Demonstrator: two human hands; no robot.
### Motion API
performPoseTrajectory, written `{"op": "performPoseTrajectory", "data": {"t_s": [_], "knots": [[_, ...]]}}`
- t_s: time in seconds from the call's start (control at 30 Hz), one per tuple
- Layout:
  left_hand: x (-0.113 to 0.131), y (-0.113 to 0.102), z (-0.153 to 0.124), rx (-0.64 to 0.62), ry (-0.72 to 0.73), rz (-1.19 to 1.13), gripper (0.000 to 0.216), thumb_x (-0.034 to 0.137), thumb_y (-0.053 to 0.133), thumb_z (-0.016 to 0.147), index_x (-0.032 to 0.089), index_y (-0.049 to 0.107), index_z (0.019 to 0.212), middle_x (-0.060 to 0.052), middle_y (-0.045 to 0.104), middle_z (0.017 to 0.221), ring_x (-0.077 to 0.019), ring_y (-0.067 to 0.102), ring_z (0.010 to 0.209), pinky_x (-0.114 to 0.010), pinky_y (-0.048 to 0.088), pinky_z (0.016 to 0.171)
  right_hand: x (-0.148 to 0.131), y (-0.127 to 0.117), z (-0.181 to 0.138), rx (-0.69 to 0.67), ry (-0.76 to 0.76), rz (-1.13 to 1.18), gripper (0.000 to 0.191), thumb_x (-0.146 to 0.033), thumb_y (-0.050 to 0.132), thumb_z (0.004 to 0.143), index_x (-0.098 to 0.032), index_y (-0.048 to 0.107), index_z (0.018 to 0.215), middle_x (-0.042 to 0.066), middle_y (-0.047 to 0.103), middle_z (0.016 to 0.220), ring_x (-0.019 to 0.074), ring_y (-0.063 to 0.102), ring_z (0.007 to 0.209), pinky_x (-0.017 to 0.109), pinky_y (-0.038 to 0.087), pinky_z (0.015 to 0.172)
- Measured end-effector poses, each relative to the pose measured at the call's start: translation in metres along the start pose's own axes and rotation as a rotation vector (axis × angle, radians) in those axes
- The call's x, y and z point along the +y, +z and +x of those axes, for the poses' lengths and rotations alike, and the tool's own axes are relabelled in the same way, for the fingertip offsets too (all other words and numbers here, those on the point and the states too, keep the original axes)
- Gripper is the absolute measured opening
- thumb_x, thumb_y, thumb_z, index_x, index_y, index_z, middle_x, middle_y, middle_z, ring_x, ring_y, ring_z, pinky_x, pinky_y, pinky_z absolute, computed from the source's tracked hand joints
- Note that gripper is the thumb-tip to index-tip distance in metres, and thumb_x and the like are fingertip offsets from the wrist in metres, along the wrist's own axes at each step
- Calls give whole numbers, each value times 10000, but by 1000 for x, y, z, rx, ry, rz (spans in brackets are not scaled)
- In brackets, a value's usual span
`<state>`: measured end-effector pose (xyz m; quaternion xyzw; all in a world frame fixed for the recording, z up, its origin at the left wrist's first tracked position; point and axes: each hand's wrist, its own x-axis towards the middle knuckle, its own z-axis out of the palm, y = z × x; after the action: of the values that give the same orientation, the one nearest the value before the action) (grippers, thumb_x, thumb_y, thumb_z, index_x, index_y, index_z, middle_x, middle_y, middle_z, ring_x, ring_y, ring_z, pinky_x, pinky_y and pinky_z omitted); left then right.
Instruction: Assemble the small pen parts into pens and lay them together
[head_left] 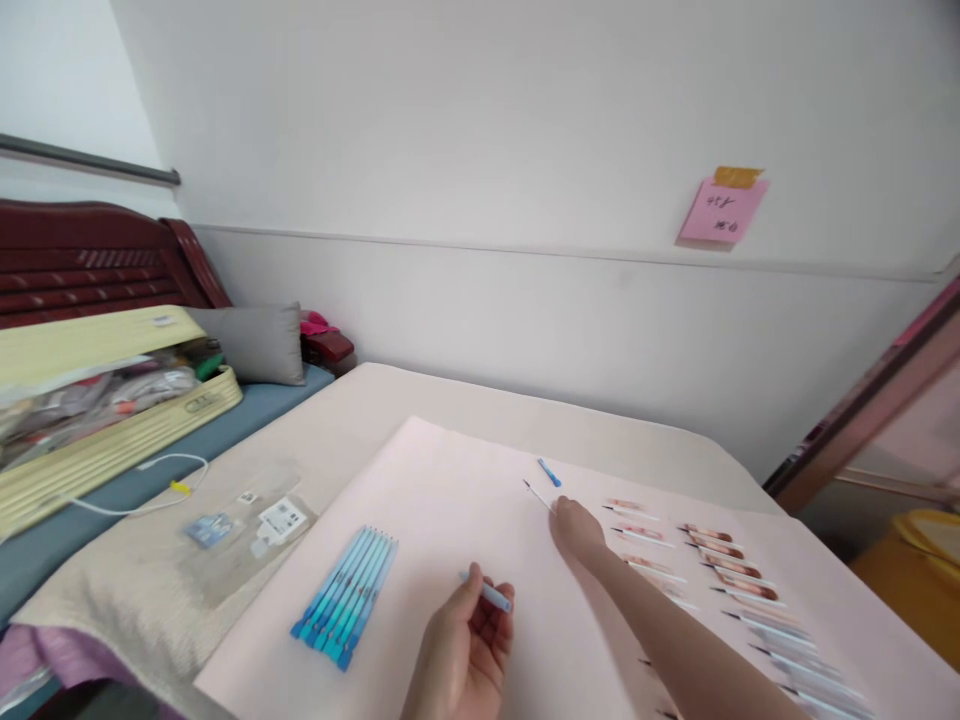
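Note:
My left hand [465, 650] is closed with a pale blue pen barrel [495, 597] pinched between thumb and fingers, over the pink sheet [442, 470]. Further out, my right hand [576, 530] is lowered to the sheet, its fingers closed on the end of a thin white pen refill [538, 494] with a dark tip. Just beyond that hand lies a short blue pen part [550, 472], apart from the refill. To the left of my left hand, several blue pens [347, 600] lie side by side. Part of my right fingers is hidden from view.
Rows of pen parts with refills [726, 568] lie on the right, partly under my right forearm. A clear plastic bag [240, 540] with labels is on the left. Beyond it stands an open yellow case [187, 410] of mixed items. A pink note [724, 210] is taped to the wall.

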<state>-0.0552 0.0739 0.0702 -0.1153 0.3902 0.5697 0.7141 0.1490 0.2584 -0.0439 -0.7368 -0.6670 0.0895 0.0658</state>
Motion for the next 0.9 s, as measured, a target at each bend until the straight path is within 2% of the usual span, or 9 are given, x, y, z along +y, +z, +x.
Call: {"op": "performPoseTrajectory", "data": {"t_s": [0.17,0.33,0.47,0.6,0.7,0.8,0.9], "knots": [[7,-6,-6,-38,75,-80,135,130,665,699,96,547,754,-73,594,717,-163,644,685,-193,541,481,18,-15,-54,-45,-91,-47,228,-145,321,836,-122,548,839,139,632,809,220,601,751,299,363,631],[13,-8,-11,-36,120,-75,153,118,680,679,95,543,744,-58,578,711,-166,643,699,-185,533,475,21,-27,-106,6,-196,-42,201,-194,313,860,-167,501,924,104,591,950,194,565,844,276,347,660],[17,-7,-13,-74,152,-63,153,111,676,682,101,539,749,-57,582,721,-152,640,699,-176,532,486,8,-20,-115,9,-226,-8,208,-198,398,822,-186,486,1010,85,553,1036,183,554,892,256,347,669],[21,-10,-11,-54,172,-45,131,107,654,705,100,528,738,-57,581,701,-136,635,671,-170,529,488,-8,-4,-117,-38,-202,19,146,-150,399,802,-172,528,866,76,584,905,160,580,739,245,338,600],[23,-12,-8,-45,179,-65,117,114,639,721,102,524,740,-59,580,694,-136,633,668,-173,527,486,-17,-2,-125,-62,-193,46,134,-127,391,800,-160,520,816,90,597,867,158,578,694,241,332,575],[24,-13,-7,-46,189,-86,125,106,647,710,103,526,741,-56,576,690,-136,630,667,-178,527,491,-24,-17,-145,-89,-217,96,140,-155,367,829,-171,491,766,43,594,710,141,554,622,227,337,560],[24,-14,-6,-36,185,-89,143,95,663,689,100,526,732,-65,579,693,-137,628,662,-177,522,488,-29,-47,-178,-77,-306,190,229,-284,281,896,-203,446,759,-14,549,645,123,518,607,209,358,568]]}}
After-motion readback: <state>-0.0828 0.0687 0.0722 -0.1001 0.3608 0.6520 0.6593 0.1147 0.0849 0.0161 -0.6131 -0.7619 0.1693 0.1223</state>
